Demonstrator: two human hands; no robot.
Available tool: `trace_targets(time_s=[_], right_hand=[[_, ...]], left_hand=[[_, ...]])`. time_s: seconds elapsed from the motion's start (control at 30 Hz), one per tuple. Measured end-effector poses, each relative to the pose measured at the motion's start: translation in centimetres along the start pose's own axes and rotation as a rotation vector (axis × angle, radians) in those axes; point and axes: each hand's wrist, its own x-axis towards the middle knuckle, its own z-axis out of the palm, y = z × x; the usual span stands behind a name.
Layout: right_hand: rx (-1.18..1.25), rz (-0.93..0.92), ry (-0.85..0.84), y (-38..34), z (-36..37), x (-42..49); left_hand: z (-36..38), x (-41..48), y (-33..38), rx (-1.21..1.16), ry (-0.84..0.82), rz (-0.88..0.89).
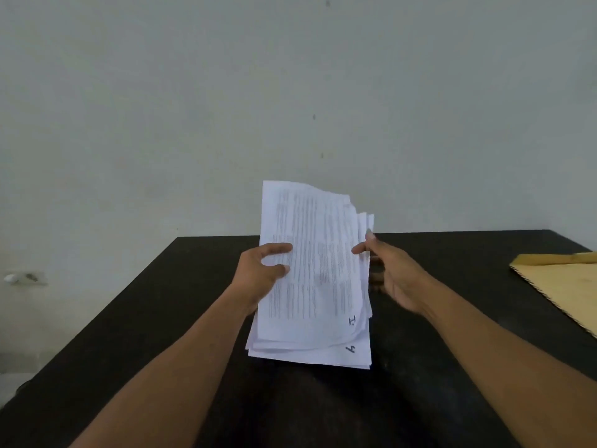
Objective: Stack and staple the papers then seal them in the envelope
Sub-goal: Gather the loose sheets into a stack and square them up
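Above the bench (155,318), fanned papers (318,279) are clasped by the left hand (258,273) and right hand (394,276), so loose sheets may be dropped.

White papers (318,276) that I hold carry grey printed text in close lines set in columns, with a faint reddish smudge near the middle of the top sheet. Dark handwritten marks show at the lower right corners: one like an "I" on the top sheet, one like a "4" on a sheet beneath. The surface (161,318) is matt black, with a dull grey sheen toward me. The envelope (562,286) is plain yellow-brown, its flap a slightly deeper tan, and one edge is finely notched in dark and light. The wall (193,108) is pale grey-green, flecked with a few small dark spots, and bears a small white fitting (26,279).
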Motion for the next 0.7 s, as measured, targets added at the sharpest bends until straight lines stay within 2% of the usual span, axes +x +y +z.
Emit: trace_targets(time_s=[0.1, 0.2, 0.3, 0.37, 0.53, 0.7], right_hand=[[-0.211, -0.152, 0.059, -2.5, -2.0, -0.1], [-0.469, -0.421, 0.286, -5.6, -3.5, -0.6], [-0.58, -0.554, 0.424, -6.5, -4.5, -1.2], [-0.587, -0.563, 0.41, -5.1, -5.2, -1.6], [-0.534, -0.399, 0.344, 1.7, -5.1, -1.8], [-0.45, -0.47, 0.426, 1.3, -3.7, -1.9]], left_hand=[[2.0, 1.2, 3.2, 0.015, -0.014, 0.173], [3.6, 2.4, 6.1, 0.043, 0.011, 0.338], [4.8, 3.1, 6.6, 0.148, 0.037, 0.461], [5.7, 2.8, 5.3, 0.202, 0.04, 0.478], [7.6, 1.3, 0.3, 0.315, -0.015, 0.424], [8.5, 1.1, 0.4, 0.31, 0.014, 0.456]])
